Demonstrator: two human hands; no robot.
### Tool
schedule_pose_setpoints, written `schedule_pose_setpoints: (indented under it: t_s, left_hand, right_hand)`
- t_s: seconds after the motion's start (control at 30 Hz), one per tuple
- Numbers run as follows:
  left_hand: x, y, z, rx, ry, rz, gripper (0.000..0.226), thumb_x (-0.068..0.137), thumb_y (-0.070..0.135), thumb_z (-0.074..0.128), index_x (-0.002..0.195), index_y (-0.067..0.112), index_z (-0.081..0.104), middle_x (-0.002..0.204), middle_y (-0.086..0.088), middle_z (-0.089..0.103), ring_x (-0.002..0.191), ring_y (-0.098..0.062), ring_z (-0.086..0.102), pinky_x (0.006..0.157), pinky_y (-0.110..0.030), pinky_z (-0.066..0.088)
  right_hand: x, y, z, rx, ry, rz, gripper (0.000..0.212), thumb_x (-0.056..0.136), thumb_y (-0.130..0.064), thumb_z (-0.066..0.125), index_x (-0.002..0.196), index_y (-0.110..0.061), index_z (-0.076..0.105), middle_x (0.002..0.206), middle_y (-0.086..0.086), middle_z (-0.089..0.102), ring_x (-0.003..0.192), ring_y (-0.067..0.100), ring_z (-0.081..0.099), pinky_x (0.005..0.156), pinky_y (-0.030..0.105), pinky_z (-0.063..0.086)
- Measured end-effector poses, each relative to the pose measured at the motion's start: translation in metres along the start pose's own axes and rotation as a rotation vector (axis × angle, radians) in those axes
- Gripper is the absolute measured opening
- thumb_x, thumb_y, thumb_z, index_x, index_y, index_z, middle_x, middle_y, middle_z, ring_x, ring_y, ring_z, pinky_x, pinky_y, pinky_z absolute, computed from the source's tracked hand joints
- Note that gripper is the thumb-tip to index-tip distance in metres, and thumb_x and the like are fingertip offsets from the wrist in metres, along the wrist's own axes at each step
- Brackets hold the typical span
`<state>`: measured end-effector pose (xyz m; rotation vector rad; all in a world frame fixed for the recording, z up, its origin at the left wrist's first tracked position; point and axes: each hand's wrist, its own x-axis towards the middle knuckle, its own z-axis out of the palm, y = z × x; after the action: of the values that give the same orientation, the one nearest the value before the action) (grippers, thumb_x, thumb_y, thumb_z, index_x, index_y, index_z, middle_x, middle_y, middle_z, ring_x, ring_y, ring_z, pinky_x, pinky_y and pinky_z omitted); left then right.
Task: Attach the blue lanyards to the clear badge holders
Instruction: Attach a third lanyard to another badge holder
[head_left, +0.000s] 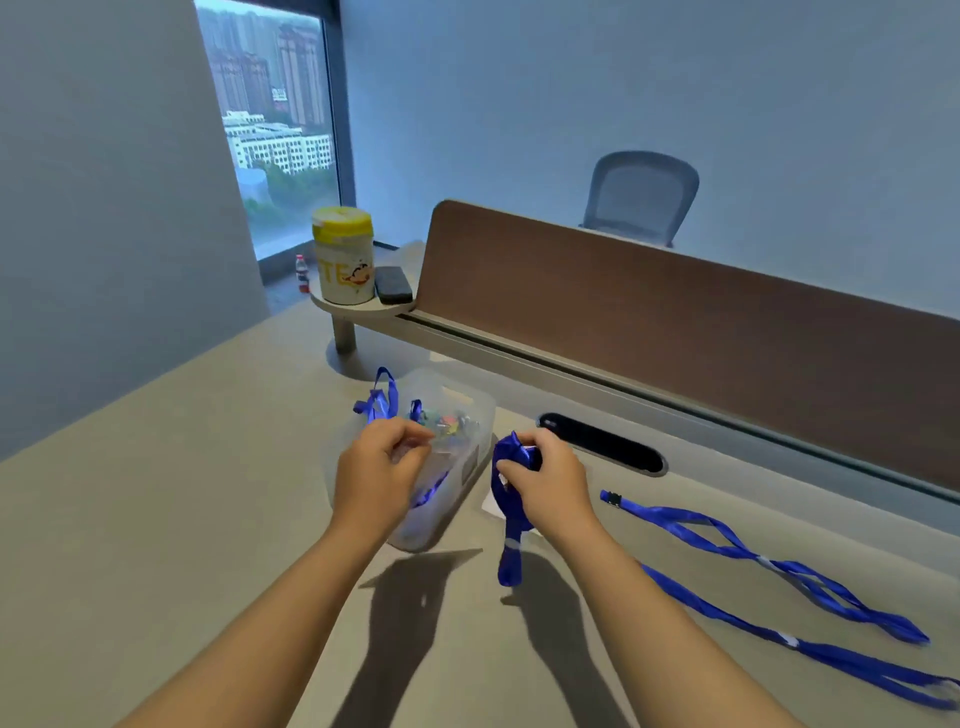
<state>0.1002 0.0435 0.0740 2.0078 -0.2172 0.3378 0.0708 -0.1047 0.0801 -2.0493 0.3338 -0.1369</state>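
Observation:
My right hand (545, 480) is closed around a bunched blue lanyard (506, 540) whose loop hangs down toward the desk. My left hand (382, 462) hovers over a translucent plastic bin (467, 405), fingers pinched on something clear that I cannot make out. Inside the bin lie more blue lanyards (379, 400) and small colourful items. Two blue lanyards lie stretched out on the desk at the right: one (769, 564) with a black clip at its far end, the other (831, 657) nearer me. A white corner (488, 504) shows beneath the held lanyard.
A brown divider panel (675, 322) runs along the desk's far edge, with a black cable slot (602, 441) in front of it. A small round shelf (358, 306) carries a yellow-lidded tub (343, 260) and a black phone (392, 285). A grey chair (641, 197) stands beyond.

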Motion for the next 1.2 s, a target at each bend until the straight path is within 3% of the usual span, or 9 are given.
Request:
schedule_pose_setpoints:
  t_s: [0.1, 0.2, 0.3, 0.4, 0.53, 0.6, 0.83, 1.13, 1.2]
  left_hand:
    - [0.037, -0.005, -0.025, -0.011, 0.028, -0.005, 0.011, 0.080, 0.001, 0.057, 0.084, 0.007, 0.064, 0.076, 0.003, 0.053, 0.069, 0.002, 0.047, 0.060, -0.009, 0.035]
    - [0.071, -0.012, -0.048, -0.041, 0.043, 0.000, 0.012, 0.080, 0.002, 0.057, 0.077, 0.012, 0.062, 0.070, 0.007, 0.054, 0.068, -0.001, 0.048, 0.059, -0.011, 0.035]
    - [0.096, -0.023, -0.064, -0.053, 0.063, -0.004, 0.010, 0.079, -0.001, 0.057, 0.078, 0.007, 0.063, 0.068, 0.010, 0.051, 0.068, -0.002, 0.048, 0.060, -0.014, 0.036]
    - [0.110, -0.039, -0.071, -0.044, 0.053, -0.012, 0.010, 0.079, 0.000, 0.056, 0.079, 0.008, 0.063, 0.070, 0.009, 0.052, 0.069, -0.003, 0.048, 0.061, -0.015, 0.038]
    - [0.115, -0.054, -0.068, -0.043, 0.003, -0.017, 0.009, 0.080, 0.002, 0.056, 0.083, 0.006, 0.063, 0.073, 0.007, 0.052, 0.071, -0.002, 0.048, 0.062, -0.014, 0.038]
    - [0.113, -0.054, -0.063, -0.045, -0.029, -0.012, 0.009, 0.081, 0.002, 0.056, 0.085, 0.006, 0.063, 0.078, 0.001, 0.054, 0.072, -0.001, 0.048, 0.062, -0.014, 0.039]
    - [0.094, -0.030, -0.025, -0.073, -0.151, 0.054, 0.011, 0.081, 0.003, 0.056, 0.086, 0.009, 0.063, 0.078, 0.006, 0.054, 0.074, -0.001, 0.050, 0.062, -0.007, 0.041]
    - [-0.004, 0.041, 0.093, -0.077, -0.396, 0.268, 0.012, 0.076, -0.006, 0.058, 0.081, 0.002, 0.064, 0.073, 0.005, 0.052, 0.079, -0.023, 0.054, 0.072, -0.031, 0.046]
    - [-0.037, 0.052, 0.123, -0.056, -0.433, 0.301, 0.010, 0.075, -0.007, 0.059, 0.079, 0.001, 0.064, 0.071, 0.007, 0.051, 0.076, -0.020, 0.052, 0.067, -0.020, 0.041]
  right_hand:
    - [0.028, -0.037, 0.019, 0.110, 0.051, -0.041, 0.017, 0.086, -0.006, 0.055, 0.099, -0.016, 0.051, 0.099, 0.002, 0.054, 0.090, 0.019, 0.052, 0.059, 0.021, 0.044]
    - [0.055, -0.068, 0.040, 0.179, 0.123, -0.099, 0.018, 0.087, -0.006, 0.055, 0.097, -0.019, 0.048, 0.098, 0.003, 0.056, 0.086, 0.018, 0.053, 0.061, 0.022, 0.045]
    - [0.076, -0.084, 0.061, 0.217, 0.185, -0.133, 0.018, 0.088, -0.007, 0.053, 0.098, -0.019, 0.047, 0.097, 0.000, 0.054, 0.078, 0.011, 0.051, 0.055, 0.013, 0.043]
    - [0.088, -0.074, 0.084, 0.102, 0.174, -0.080, 0.019, 0.089, -0.008, 0.051, 0.106, -0.017, 0.050, 0.102, 0.002, 0.057, 0.088, 0.015, 0.055, 0.071, 0.023, 0.050]
    - [0.090, -0.043, 0.105, -0.344, -0.119, 0.039, 0.037, 0.087, -0.014, 0.056, 0.123, -0.014, 0.050, 0.129, 0.007, 0.054, 0.112, 0.022, 0.053, 0.094, 0.032, 0.044]
    - [0.086, -0.038, 0.103, -0.410, -0.161, 0.062, 0.042, 0.086, -0.018, 0.058, 0.127, -0.015, 0.049, 0.136, 0.007, 0.048, 0.121, 0.023, 0.048, 0.102, 0.034, 0.040]
    - [0.061, -0.033, 0.047, -0.265, -0.042, 0.031, 0.042, 0.086, -0.017, 0.058, 0.127, -0.012, 0.050, 0.131, 0.007, 0.052, 0.120, 0.018, 0.049, 0.098, 0.029, 0.040]
    - [-0.031, 0.056, -0.092, -0.158, 0.185, 0.214, 0.039, 0.086, -0.015, 0.058, 0.124, -0.011, 0.052, 0.129, 0.007, 0.055, 0.117, 0.018, 0.051, 0.087, 0.022, 0.038]
    - [-0.056, 0.087, -0.121, -0.161, 0.213, 0.278, 0.038, 0.086, -0.014, 0.058, 0.123, -0.010, 0.053, 0.129, 0.008, 0.056, 0.116, 0.018, 0.052, 0.093, 0.026, 0.041]
